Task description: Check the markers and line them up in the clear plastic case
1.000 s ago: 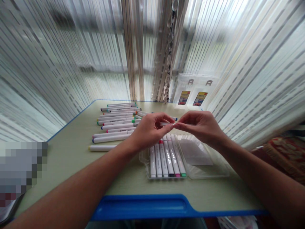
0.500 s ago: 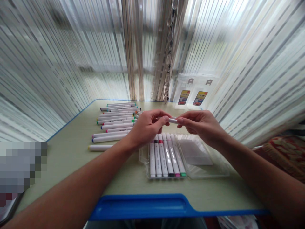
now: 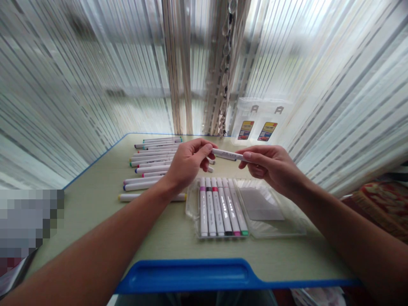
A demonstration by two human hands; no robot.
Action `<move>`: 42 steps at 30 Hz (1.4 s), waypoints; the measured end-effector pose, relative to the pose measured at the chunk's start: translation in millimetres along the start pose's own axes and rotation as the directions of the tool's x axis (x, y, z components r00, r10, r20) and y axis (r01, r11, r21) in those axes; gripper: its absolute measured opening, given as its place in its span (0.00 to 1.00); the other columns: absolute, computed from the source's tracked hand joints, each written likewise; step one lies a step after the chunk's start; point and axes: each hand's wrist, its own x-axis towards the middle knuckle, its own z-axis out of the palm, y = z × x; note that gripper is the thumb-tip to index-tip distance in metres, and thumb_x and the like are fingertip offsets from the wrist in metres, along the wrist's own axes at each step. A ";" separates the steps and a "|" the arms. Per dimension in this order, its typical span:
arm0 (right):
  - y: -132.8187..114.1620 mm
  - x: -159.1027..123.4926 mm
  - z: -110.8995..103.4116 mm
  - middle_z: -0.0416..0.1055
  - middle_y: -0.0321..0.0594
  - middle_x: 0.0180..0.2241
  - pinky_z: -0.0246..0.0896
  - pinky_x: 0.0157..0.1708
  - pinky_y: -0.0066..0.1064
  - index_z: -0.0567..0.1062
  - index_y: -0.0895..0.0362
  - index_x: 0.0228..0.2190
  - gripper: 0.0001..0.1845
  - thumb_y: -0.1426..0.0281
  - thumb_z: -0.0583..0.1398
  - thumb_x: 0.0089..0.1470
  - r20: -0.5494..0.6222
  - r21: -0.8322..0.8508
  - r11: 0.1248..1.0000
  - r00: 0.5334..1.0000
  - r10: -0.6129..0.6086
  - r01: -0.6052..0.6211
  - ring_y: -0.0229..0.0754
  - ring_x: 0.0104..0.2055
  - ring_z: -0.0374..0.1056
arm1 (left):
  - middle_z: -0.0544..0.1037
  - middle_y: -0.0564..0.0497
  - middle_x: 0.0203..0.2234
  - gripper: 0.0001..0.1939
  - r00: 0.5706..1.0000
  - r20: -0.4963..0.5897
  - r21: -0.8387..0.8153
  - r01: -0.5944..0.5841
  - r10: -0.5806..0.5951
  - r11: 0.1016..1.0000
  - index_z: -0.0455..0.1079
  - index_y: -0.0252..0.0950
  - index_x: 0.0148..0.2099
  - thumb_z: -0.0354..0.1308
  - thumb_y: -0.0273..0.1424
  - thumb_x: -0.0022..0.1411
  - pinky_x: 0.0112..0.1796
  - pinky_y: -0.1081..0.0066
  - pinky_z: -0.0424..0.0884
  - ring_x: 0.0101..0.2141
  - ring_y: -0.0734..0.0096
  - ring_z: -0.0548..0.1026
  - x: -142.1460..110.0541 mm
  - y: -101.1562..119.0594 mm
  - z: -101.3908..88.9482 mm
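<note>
Between my two hands, a white marker [image 3: 227, 154] is held in the air, tilted slightly down to the right. My left hand [image 3: 191, 160] pinches its left end, and the fingers of my right hand [image 3: 267, 163] close on its right end. Below them lies an open clear plastic case [image 3: 270, 227] with several white markers [image 3: 219, 212] side by side in its left half. Their ends are purple, black, red, pink and green. Behind my left hand and forearm, more white markers [image 3: 153, 163] lie in a loose column, partly hidden.
Two clear cases [image 3: 255, 108] with yellow labels stand at the table's back edge, before a striped curtain [image 3: 140, 63]. A blue tray edge [image 3: 191, 274] runs along the front of the pale table [image 3: 165, 242]. Patterned cloth [image 3: 379, 208] is on the right.
My hands have moved apart along the marker, so more of its white barrel shows. The left hand has shifted left and slightly up, uncovering the purple-banded marker in the case.
</note>
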 end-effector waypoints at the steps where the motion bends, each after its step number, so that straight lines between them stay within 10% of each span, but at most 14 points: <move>1: -0.7 -0.1 0.3 0.77 0.40 0.24 0.41 0.18 0.28 0.85 0.57 0.33 0.07 0.68 0.69 0.50 0.001 0.015 1.000 1.000 0.001 -0.001 0.30 0.18 0.52 | 0.76 0.52 0.25 0.07 1.000 -0.008 -0.005 0.006 -0.006 1.000 0.76 0.32 0.38 0.58 0.29 0.64 0.22 0.76 0.66 0.19 0.80 0.69 0.4 -0.1 -0.6; 20: -6.3 -2.0 1.2 0.80 0.44 0.30 0.44 0.19 0.29 0.85 0.57 0.37 0.11 0.72 0.66 0.51 0.017 0.138 0.990 0.999 -0.039 0.036 0.31 0.19 0.54 | 0.74 0.53 0.25 0.06 0.997 -0.045 -0.091 0.062 -0.067 0.994 0.74 0.32 0.39 0.57 0.29 0.65 0.21 0.77 0.65 0.19 0.81 0.69 2.0 -1.9 -2.0; 42: -1.6 11.4 -8.0 0.75 0.41 0.24 0.44 0.16 0.26 0.83 0.60 0.31 0.08 0.77 0.62 0.51 -0.250 0.176 0.983 0.968 -0.010 0.056 0.30 0.16 0.55 | 0.83 0.47 0.34 0.11 0.999 0.041 -0.152 0.020 -0.014 0.988 0.78 0.32 0.45 0.63 0.31 0.61 0.23 0.77 0.67 0.21 0.81 0.71 -0.7 0.8 -2.9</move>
